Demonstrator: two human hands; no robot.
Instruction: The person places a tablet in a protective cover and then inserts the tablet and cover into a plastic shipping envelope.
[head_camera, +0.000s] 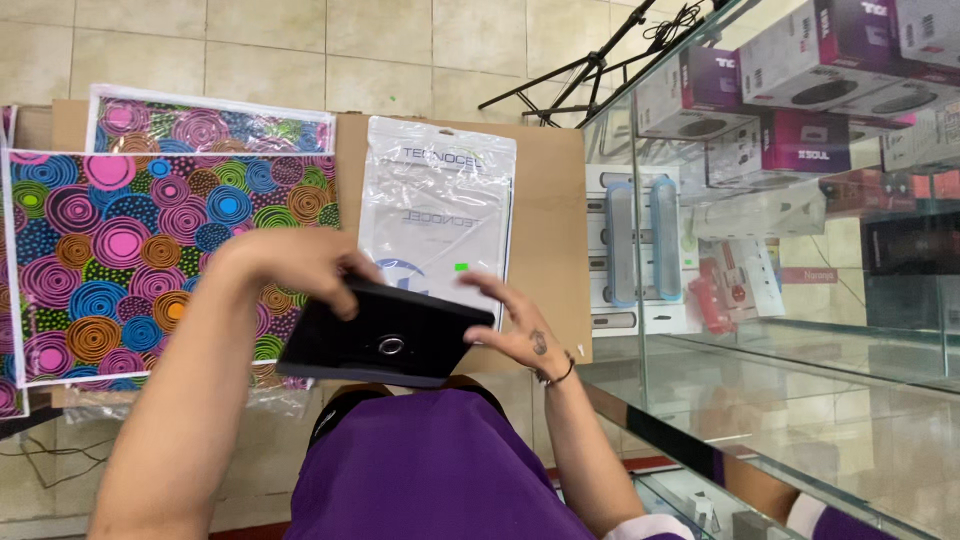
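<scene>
A black tablet case (385, 335) with a round metal ring on its back is held in front of me, above my lap. My left hand (295, 262) grips its upper left edge. Against its right edge rests my right hand (515, 325), fingers spread, with a thin bracelet at the wrist. Just behind the case lies a clear plastic sleeve (438, 200) with a white insert, on a sheet of brown cardboard (548, 220).
Two packs with a colourful circle pattern (110, 250) lie on the left of the cardboard. A glass display case (800, 330) with boxed speakers stands on the right. A black tripod (590, 70) rests on the tiled floor beyond.
</scene>
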